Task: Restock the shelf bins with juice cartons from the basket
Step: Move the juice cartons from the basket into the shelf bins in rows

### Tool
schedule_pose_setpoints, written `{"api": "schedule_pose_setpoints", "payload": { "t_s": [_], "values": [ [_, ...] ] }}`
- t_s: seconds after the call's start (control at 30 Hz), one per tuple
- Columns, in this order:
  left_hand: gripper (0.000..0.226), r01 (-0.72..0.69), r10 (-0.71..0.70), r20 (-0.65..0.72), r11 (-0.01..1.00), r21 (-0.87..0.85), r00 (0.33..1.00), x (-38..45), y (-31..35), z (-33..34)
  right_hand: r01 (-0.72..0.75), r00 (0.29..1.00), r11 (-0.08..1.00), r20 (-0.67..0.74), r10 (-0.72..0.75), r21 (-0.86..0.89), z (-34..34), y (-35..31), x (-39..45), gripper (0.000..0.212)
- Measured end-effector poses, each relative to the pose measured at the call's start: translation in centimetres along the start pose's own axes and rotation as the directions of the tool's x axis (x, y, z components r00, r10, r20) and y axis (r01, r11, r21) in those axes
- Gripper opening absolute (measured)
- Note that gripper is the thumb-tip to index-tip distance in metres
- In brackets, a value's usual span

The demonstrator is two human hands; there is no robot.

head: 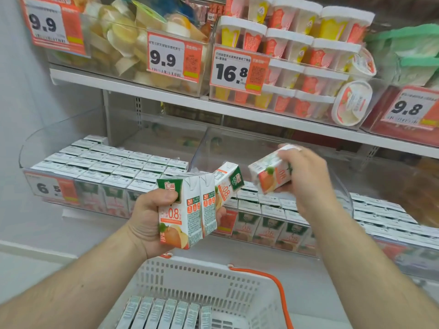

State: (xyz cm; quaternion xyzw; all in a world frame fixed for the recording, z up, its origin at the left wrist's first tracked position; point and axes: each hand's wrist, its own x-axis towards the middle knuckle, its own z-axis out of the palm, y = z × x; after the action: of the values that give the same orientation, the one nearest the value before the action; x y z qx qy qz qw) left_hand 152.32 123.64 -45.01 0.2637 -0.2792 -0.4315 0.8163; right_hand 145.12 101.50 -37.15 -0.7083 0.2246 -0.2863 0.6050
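Note:
My left hand [148,217] grips a stack of three white-and-orange juice cartons [190,210] in front of the lower shelf; the rightmost one tilts outward. My right hand [306,179] holds a single tilted juice carton [268,173] above the middle clear bin [342,186], which has rows of cartons lying in it. The left clear bin [35,148] is packed with cartons. Below, a white basket [213,279] with an orange handle holds a row of several more cartons [164,314].
The upper shelf [142,87] carries clear bins of jelly cups and pudding tubs with orange price tags 9.9, 16.8 and 9.8. A further bin of cartons [392,222] sits at lower right. A pale wall is on the left.

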Motion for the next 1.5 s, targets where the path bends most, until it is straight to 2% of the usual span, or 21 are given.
{"api": "schedule_pose_setpoints", "payload": {
  "t_s": [0.07, 0.17, 0.23, 0.37, 0.47, 0.6, 0.73, 0.87, 0.97, 1.07, 1.13, 1.17, 1.2, 1.23, 1.27, 1.3, 1.37, 1.4, 1.43, 1.5],
  "values": [
    [0.076, 0.0, 0.013, -0.132, 0.995, 0.096, 0.991, -0.4, -0.2, 0.0, 0.095, 0.987, 0.972, -0.11, -0.121, -0.214, -1.5, 0.6, 1.7, 0.021],
    [0.089, 0.062, -0.017, -0.198, 0.973, 0.22, 0.98, -0.6, -0.4, 0.4, 0.132, 0.976, 0.862, -0.09, -0.2, -0.489, -2.2, 2.7, 3.3, 0.037],
    [0.094, 0.072, 0.004, -0.239, 0.949, 0.306, 0.971, -0.6, -0.8, 0.2, 0.132, 0.982, 0.79, -0.027, -0.185, -0.598, -2.0, 4.3, 4.4, 0.039],
    [0.083, 0.019, 0.057, -0.206, 0.936, 0.352, 0.977, -0.5, -1.0, 0.5, 0.126, 0.992, 0.583, 0.109, -0.065, -0.803, -1.1, 6.1, 5.4, 0.043],
    [0.083, 0.016, 0.071, -0.245, 0.941, 0.337, 0.967, -0.4, -0.9, 0.4, 0.151, 0.976, 0.523, 0.21, 0.056, -0.839, -0.2, 6.2, 5.4, 0.037],
    [0.083, 0.026, 0.065, -0.253, 0.94, 0.34, 0.965, -0.5, -0.8, 0.6, 0.103, 0.953, 0.551, 0.241, 0.184, -0.828, 0.5, 5.9, 5.8, 0.044],
    [0.084, 0.044, 0.053, -0.268, 0.937, 0.345, 0.962, -0.5, -0.7, 0.6, 0.116, 0.914, 0.501, 0.289, 0.285, -0.858, 0.9, 5.5, 5.6, 0.047],
    [0.082, 0.049, 0.056, -0.273, 0.931, 0.363, 0.96, -0.5, -0.6, 0.4, 0.114, 0.897, 0.446, 0.285, 0.338, -0.888, 1.1, 4.7, 5.2, 0.061],
    [0.083, 0.054, 0.047, -0.271, 0.934, 0.354, 0.961, -0.6, -0.6, 0.5, 0.123, 0.892, 0.34, 0.254, 0.374, -0.932, 0.9, 4.6, 5.1, 0.075],
    [0.085, 0.062, 0.027, -0.265, 0.945, 0.323, 0.964, -0.7, -0.6, 0.7, 0.152, 0.919, 0.208, 0.215, 0.331, -0.966, 0.6, 5.2, 5.1, 0.078],
    [0.087, 0.073, 0.005, -0.261, 0.954, 0.29, 0.965, -0.8, -0.6, 0.8, 0.184, 0.975, 0.172, 0.202, 0.089, -0.968, 0.5, 5.2, 4.7, 0.075],
    [0.087, 0.077, -0.004, -0.257, 0.958, 0.277, 0.966, -0.9, -0.6, 0.9, 0.206, 0.978, 0.243, 0.192, -0.083, -0.948, 0.6, 4.8, 4.2, 0.072],
    [0.086, 0.077, -0.008, -0.252, 0.961, 0.267, 0.968, -0.9, -0.6, 1.1, 0.246, 0.962, 0.406, 0.172, -0.21, -0.88, 0.9, 4.1, 3.5, 0.066],
    [0.084, 0.075, -0.01, -0.245, 0.964, 0.257, 0.969, -0.9, -0.6, 1.3, 0.267, 0.96, 0.623, 0.148, -0.238, -0.736, 1.3, 3.2, 2.6, 0.056],
    [0.08, 0.072, -0.013, -0.23, 0.966, 0.249, 0.973, -0.9, -0.6, 1.6, 0.227, 0.973, 0.816, 0.162, -0.165, -0.531, 1.9, 2.1, 1.5, 0.046],
    [0.077, 0.071, -0.019, -0.208, 0.967, 0.246, 0.978, -0.9, -0.6, 1.9, 0.122, 0.969, 0.922, 0.247, -0.03, -0.367, 2.5, 1.4, 0.4, 0.037],
    [0.074, 0.068, -0.028, -0.164, 0.966, 0.249, 0.986, -0.8, -0.7, 2.5, -0.068, 0.877, 0.963, 0.445, 0.183, -0.262, 3.5, 1.1, -1.3, 0.027],
    [0.075, 0.072, -0.032, -0.16, 0.966, 0.247, 0.987, -0.7, -0.8, 2.6, -0.123, 0.842, 0.967, 0.492, 0.22, -0.222, 3.8, 1.2, -1.7, 0.022],
    [0.076, 0.075, -0.034, -0.167, 0.966, 0.247, 0.985, -0.6, -1.0, 2.7, -0.146, 0.845, 0.971, 0.487, 0.221, -0.187, 3.8, 1.3, -1.7, 0.016],
    [0.08, 0.073, -0.02, -0.202, 0.962, 0.262, 0.979, -0.3, -1.2, 2.6, -0.105, 0.92, 0.987, 0.364, 0.142, -0.119, 3.0, 0.8, -0.6, 0.01]
  ]
}}
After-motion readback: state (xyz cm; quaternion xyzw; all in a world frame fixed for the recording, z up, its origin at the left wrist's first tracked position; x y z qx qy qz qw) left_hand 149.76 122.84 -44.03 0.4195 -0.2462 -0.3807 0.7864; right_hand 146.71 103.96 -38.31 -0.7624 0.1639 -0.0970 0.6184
